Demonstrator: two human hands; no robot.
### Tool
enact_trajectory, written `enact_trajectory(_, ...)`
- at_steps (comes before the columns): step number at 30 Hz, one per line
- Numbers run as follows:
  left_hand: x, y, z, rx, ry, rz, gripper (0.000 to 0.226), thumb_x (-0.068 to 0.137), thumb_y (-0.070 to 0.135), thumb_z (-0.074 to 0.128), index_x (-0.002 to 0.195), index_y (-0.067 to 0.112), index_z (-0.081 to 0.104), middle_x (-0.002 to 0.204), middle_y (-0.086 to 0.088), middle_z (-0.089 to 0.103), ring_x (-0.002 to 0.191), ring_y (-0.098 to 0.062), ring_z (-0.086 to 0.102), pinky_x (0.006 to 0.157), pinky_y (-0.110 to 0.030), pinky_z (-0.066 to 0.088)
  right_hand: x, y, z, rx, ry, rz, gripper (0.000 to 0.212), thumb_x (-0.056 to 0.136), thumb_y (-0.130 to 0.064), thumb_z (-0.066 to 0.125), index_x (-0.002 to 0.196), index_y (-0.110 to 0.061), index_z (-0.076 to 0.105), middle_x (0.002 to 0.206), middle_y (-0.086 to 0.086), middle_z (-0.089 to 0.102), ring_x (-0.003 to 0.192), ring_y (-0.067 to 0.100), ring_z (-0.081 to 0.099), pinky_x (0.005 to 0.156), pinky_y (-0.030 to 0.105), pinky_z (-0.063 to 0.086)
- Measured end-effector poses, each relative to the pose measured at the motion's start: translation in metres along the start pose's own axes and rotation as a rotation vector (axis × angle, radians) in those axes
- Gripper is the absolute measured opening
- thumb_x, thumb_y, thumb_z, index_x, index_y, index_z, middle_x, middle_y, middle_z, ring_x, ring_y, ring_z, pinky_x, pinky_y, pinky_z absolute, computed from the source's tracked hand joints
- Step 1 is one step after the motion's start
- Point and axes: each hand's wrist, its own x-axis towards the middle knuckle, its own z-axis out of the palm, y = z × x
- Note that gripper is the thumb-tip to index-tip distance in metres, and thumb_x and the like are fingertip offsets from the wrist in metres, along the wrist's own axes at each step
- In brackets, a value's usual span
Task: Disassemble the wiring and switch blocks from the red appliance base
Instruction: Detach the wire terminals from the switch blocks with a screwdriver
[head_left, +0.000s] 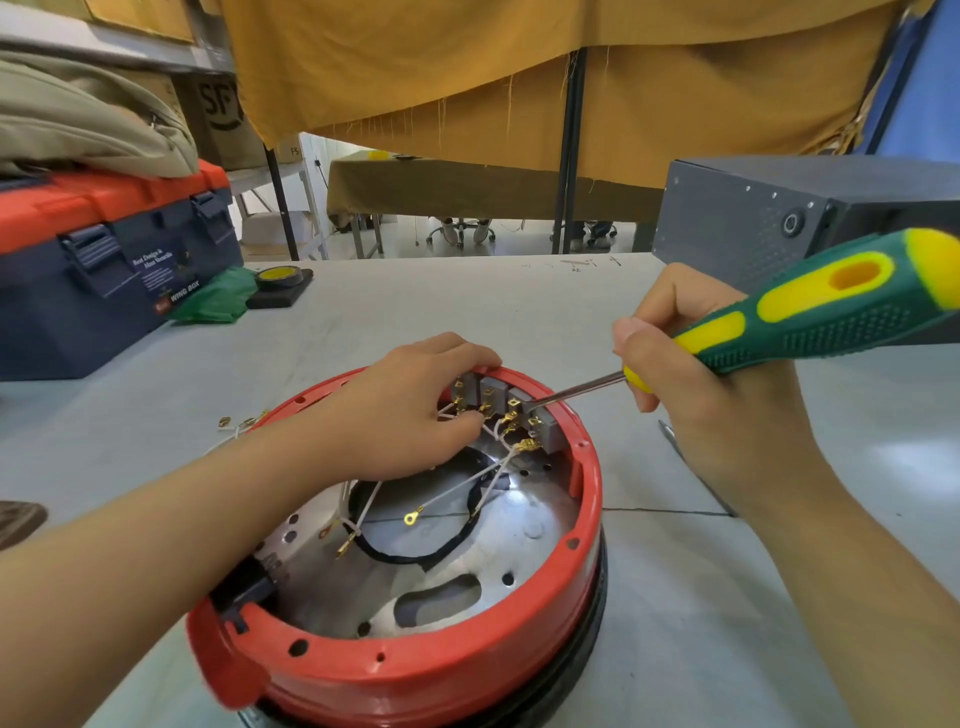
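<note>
Both hands work over the far rim of the red appliance base (415, 670), which sits on the grey table (701, 597) directly beneath the forearms. Reaching in from the near left, the left hand (410, 410) lies palm down across the rim; its fingers curl over the leftmost of the grey switch blocks (511, 410), with the thumb underneath among the white wires (467, 491), so it grips that block. From the right, the right hand (691, 364) is closed in a fist round the green and yellow screwdriver (810, 317), whose handle sticks up and out to the right, past the wrist. Its steel shaft slants down and left from the fist, and the tip touches the top of a block just right of the left hand's fingertips.

Inside the base, below the left palm, is a shiny metal plate with holes and a black ring. Loose white wires with brass terminals run from the blocks down across it, one ending in a ring terminal.

Left of the left forearm, more cut wire ends (236, 423) lie on the table. Well beyond that hand stands a closed blue and orange toolbox (104, 280) with a beige bag (78, 119) on its lid, a green bag (218, 296) and a tape roll (279, 277) beside it. Behind the right hand sits a dark grey metal box (737, 218).
</note>
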Motion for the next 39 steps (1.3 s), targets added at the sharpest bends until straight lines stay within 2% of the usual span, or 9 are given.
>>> enact_trajectory(6, -0.002, 0.0, 0.001, -0.034, 0.029, 0.007, 0.023, 0.085, 0.029, 0.056, 0.107, 0.032, 0.052, 0.1, 0.011, 0.056, 0.088, -0.003, 0.049, 0.075, -0.015, 0.039, 0.001, -0.005, -0.005, -0.064, -0.132, -0.095, 0.025, 0.084, -0.016, 0.058, 0.063, -0.019, 0.045, 0.057, -0.009, 0.051, 0.05, 0.001, 0.047, 0.051, 0.007, 0.032)
enact_trajectory(9, -0.002, 0.002, 0.0, -0.046, 0.017, 0.024, 0.013, 0.084, 0.029, 0.057, 0.095, 0.034, 0.052, 0.101, 0.011, 0.056, 0.091, -0.006, 0.05, 0.078, -0.022, 0.041, 0.0, -0.006, -0.006, -0.07, -0.181, -0.094, 0.024, 0.084, -0.016, 0.059, 0.064, -0.015, 0.045, 0.054, -0.01, 0.05, 0.047, 0.0, 0.045, 0.048, 0.005, 0.031)
enact_trajectory(11, -0.002, 0.003, -0.001, -0.04, 0.014, 0.029, 0.008, 0.085, 0.028, 0.057, 0.091, 0.033, 0.054, 0.109, 0.008, 0.058, 0.101, -0.01, 0.051, 0.086, -0.027, 0.042, 0.001, -0.005, -0.007, -0.063, -0.199, -0.087, 0.024, 0.084, -0.017, 0.06, 0.064, -0.015, 0.045, 0.052, -0.013, 0.048, 0.046, 0.0, 0.045, 0.047, 0.005, 0.03)
enact_trajectory(13, -0.003, 0.004, -0.001, -0.034, 0.016, 0.035, 0.004, 0.085, 0.028, 0.057, 0.088, 0.031, 0.058, 0.115, 0.006, 0.058, 0.108, -0.011, 0.05, 0.09, -0.026, 0.04, 0.002, -0.005, -0.008, -0.066, -0.208, -0.086, 0.025, 0.084, -0.017, 0.06, 0.064, -0.013, 0.045, 0.052, -0.012, 0.048, 0.046, 0.0, 0.045, 0.047, 0.005, 0.03)
enact_trajectory(15, -0.003, 0.005, -0.001, -0.029, 0.009, 0.027, 0.005, 0.086, 0.03, 0.056, 0.085, 0.031, 0.061, 0.124, 0.006, 0.055, 0.114, -0.01, 0.048, 0.093, -0.022, 0.037, 0.003, -0.005, -0.008, -0.061, -0.21, -0.082, 0.025, 0.083, -0.016, 0.06, 0.064, -0.012, 0.045, 0.052, -0.01, 0.047, 0.046, 0.0, 0.044, 0.047, 0.005, 0.029)
enact_trajectory(20, -0.004, 0.008, -0.001, 0.0, -0.021, -0.009, 0.014, 0.089, 0.037, 0.054, 0.088, 0.031, 0.067, 0.139, 0.006, 0.044, 0.124, -0.009, 0.04, 0.102, -0.026, 0.034, 0.006, -0.001, -0.009, -0.021, -0.167, -0.031, 0.025, 0.083, -0.019, 0.058, 0.062, -0.015, 0.044, 0.056, 0.007, 0.046, 0.049, 0.006, 0.041, 0.051, 0.013, 0.032)
enact_trajectory(27, -0.003, 0.011, -0.003, -0.016, -0.031, -0.035, 0.014, 0.088, 0.039, 0.054, 0.086, 0.033, 0.066, 0.14, 0.007, 0.044, 0.122, -0.008, 0.041, 0.1, -0.027, 0.035, 0.007, 0.011, -0.007, 0.119, -0.075, 0.072, 0.028, 0.075, -0.036, 0.057, 0.062, -0.014, 0.045, 0.047, -0.002, 0.047, 0.046, 0.009, 0.042, 0.05, 0.013, 0.035)
enact_trajectory(35, -0.003, 0.011, -0.003, -0.05, -0.047, -0.061, 0.016, 0.085, 0.043, 0.056, 0.08, 0.031, 0.066, 0.14, 0.008, 0.044, 0.123, -0.008, 0.04, 0.098, -0.026, 0.032, 0.008, 0.014, -0.006, 0.164, -0.051, 0.079, 0.027, 0.081, -0.018, 0.057, 0.058, -0.018, 0.043, 0.045, -0.002, 0.045, 0.045, 0.01, 0.042, 0.049, 0.012, 0.036)
enact_trajectory(39, -0.002, 0.011, -0.003, -0.129, -0.084, -0.103, 0.019, 0.083, 0.043, 0.06, 0.074, 0.029, 0.067, 0.141, 0.013, 0.04, 0.125, -0.004, 0.034, 0.099, -0.026, 0.029, 0.007, 0.012, -0.006, 0.167, -0.051, 0.07, 0.026, 0.076, -0.028, 0.06, 0.058, -0.021, 0.044, 0.046, -0.003, 0.045, 0.045, 0.01, 0.042, 0.049, 0.013, 0.036)
